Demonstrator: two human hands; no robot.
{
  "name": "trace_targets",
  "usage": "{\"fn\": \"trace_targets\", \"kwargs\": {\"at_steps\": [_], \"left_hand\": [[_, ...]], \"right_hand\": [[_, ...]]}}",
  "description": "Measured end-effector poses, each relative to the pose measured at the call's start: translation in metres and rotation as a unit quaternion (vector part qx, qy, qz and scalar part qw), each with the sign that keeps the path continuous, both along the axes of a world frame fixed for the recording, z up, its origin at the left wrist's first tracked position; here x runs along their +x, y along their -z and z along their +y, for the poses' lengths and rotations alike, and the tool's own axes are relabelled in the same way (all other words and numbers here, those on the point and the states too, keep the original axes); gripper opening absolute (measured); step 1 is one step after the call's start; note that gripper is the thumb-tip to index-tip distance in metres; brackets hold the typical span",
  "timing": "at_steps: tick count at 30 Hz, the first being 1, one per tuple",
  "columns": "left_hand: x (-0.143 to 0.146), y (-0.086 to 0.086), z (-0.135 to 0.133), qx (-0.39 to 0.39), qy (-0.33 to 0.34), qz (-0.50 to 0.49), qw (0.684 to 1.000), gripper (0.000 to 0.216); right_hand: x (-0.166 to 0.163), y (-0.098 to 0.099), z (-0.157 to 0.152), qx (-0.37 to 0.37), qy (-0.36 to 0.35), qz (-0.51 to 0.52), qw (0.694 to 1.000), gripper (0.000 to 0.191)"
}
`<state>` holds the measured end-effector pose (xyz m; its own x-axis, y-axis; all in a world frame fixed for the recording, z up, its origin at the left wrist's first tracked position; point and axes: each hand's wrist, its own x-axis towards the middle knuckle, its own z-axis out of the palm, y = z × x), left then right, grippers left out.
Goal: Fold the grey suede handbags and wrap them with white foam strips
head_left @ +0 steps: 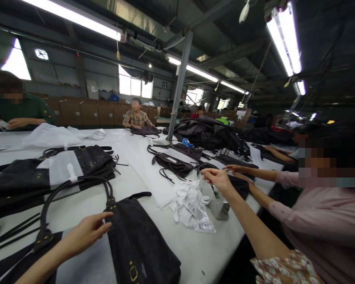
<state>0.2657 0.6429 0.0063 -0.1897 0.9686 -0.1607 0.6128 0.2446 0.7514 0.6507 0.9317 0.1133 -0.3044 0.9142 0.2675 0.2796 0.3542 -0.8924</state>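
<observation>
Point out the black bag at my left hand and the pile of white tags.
black bag (142, 244), head view, on its dark front panel.
pile of white tags (192, 209), head view, on the middle of the heap.

Bare bench (201, 252) lies open between the black bag (139, 240) and the near right edge. Further in, a pile of white tags (191, 207) and a grey dispenser (220, 207) block the straight path. The bag's handle loop (73, 183) arches above the left hand (85, 232). A stack of dark bags (32, 177) closes the left side. A co-worker's forearm (254, 175) lies just beyond the right hand (217, 179).
</observation>
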Motion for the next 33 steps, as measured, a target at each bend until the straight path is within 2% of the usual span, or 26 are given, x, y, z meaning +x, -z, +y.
{"fn": "trace_targets", "kwargs": {"at_steps": [5,9,13,17,20,24,27,30,33], "left_hand": [[0.016,-0.004,0.010,0.023,0.005,0.019,1.000,0.049],[0.022,0.003,0.013,0.016,0.010,0.034,0.999,0.052],[0.021,0.021,0.015,0.023,0.012,0.075,0.997,0.048],[0.018,0.039,0.017,0.034,-0.002,0.086,0.996,0.049],[0.019,0.055,0.019,0.048,-0.015,0.098,0.994,0.047],[0.028,0.074,0.019,0.071,-0.061,0.172,0.981,0.039],[0.036,0.082,0.018,0.068,-0.081,0.210,0.972,0.037],[0.039,0.085,0.020,0.090,-0.080,0.206,0.971,0.035],[0.039,0.082,0.021,0.105,-0.089,0.201,0.970,0.034]], "right_hand": [[0.002,-0.005,0.001,-0.018,-0.007,0.001,1.000,0.053],[0.009,0.005,0.005,-0.026,-0.011,-0.047,0.998,0.047],[0.014,0.033,0.011,-0.044,-0.025,-0.138,0.989,0.035],[0.009,0.070,0.011,-0.061,-0.059,-0.250,0.965,0.027],[-0.002,0.096,0.008,-0.058,-0.070,-0.306,0.948,0.025],[-0.026,0.124,0.002,-0.043,-0.075,-0.357,0.930,0.029],[-0.044,0.138,-0.002,-0.017,-0.086,-0.396,0.914,0.025],[-0.055,0.146,0.000,0.013,-0.088,-0.412,0.907,0.007],[-0.053,0.144,0.005,0.038,-0.097,-0.389,0.915,0.019]]}}
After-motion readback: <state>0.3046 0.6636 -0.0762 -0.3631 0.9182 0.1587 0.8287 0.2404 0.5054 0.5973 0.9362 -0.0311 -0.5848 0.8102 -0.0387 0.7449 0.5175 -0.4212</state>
